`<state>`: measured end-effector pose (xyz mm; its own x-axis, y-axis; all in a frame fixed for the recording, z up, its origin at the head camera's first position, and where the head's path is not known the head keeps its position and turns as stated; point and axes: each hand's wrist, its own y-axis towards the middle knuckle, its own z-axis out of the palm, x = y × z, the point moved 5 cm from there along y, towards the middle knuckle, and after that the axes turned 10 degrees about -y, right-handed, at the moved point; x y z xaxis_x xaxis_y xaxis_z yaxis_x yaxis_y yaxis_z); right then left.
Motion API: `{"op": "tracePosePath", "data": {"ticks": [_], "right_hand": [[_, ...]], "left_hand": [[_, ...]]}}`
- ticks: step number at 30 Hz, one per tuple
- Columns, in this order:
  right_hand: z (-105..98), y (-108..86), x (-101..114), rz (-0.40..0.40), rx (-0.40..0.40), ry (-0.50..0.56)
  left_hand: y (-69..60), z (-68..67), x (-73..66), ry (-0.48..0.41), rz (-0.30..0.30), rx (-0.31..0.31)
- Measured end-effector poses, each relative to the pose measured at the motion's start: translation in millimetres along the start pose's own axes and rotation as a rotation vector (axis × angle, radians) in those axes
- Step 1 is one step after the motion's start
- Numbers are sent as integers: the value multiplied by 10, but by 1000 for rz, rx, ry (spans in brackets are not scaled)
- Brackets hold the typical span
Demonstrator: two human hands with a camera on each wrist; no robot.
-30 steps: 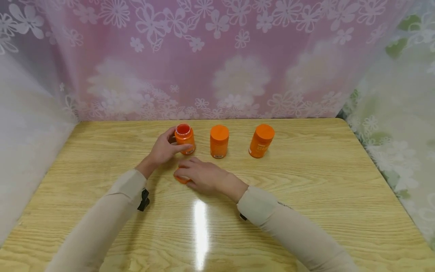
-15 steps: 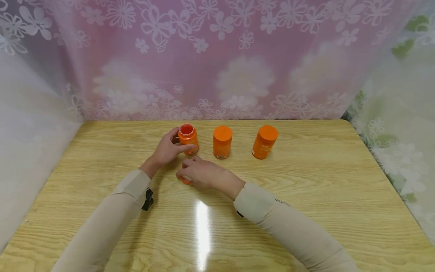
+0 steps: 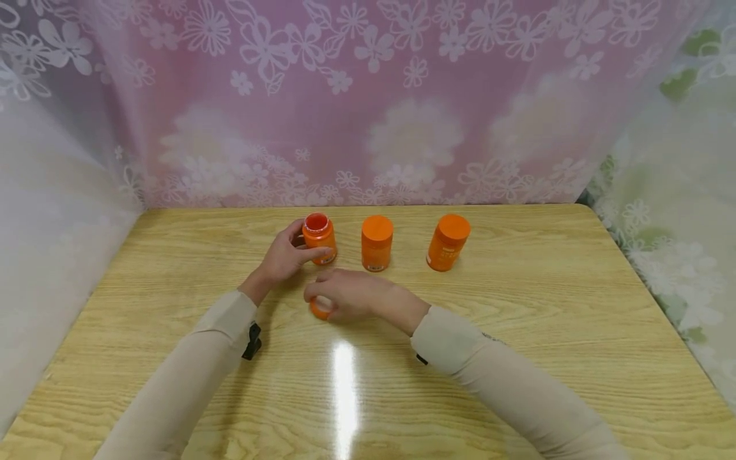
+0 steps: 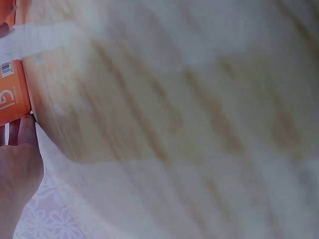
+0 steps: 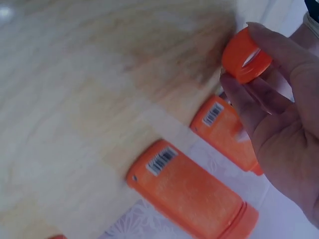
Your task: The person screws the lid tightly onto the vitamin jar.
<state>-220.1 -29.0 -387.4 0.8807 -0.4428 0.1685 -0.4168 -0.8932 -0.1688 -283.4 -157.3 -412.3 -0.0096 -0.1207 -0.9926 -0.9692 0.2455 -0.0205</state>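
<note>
An uncapped orange bottle [image 3: 319,246] stands upright on the table, its red mouth facing up. My left hand [image 3: 282,259] grips its side, thumb across the front. In the left wrist view only part of that bottle [image 4: 14,94] and the hand [image 4: 20,164] show, at the left edge. Closer to me, my right hand [image 3: 352,292] pinches an orange screw cap [image 3: 319,312]. The right wrist view shows the cap [image 5: 238,57] between thumb and fingers, its hollow side turned partly toward the palm. Whether the cap touches the table I cannot tell.
Two capped orange bottles stand to the right of the open one: a nearer one [image 3: 377,249] and a farther one [image 3: 445,246]. The wood-grain table [image 3: 546,332] ends at a pink floral curtain [image 3: 414,115] behind. A pale floral cloth [image 3: 678,211] hangs on the right.
My right hand has shifted slightly right with the cap, and more of the cap's pale underside now shows. My left hand keeps its grip on the open bottle. The head view has shifted a little.
</note>
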Motion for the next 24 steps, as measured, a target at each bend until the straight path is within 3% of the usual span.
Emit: {"op": "tracePosePath", "data": {"ticks": [3, 6, 13, 24], "right_hand": [[-69, -47, -17, 2, 16, 21], [-164, -89, -24, 8, 43, 28], [-451, -155, -41, 17, 103, 37], [-860, -211, -200, -20, 2, 180]], "left_hand": [[-38, 35, -87, -1, 4, 10], [-44, 34, -90, 2, 14, 20], [62, -42, 153, -3, 53, 20], [97, -62, 205, -29, 45, 14]]}}
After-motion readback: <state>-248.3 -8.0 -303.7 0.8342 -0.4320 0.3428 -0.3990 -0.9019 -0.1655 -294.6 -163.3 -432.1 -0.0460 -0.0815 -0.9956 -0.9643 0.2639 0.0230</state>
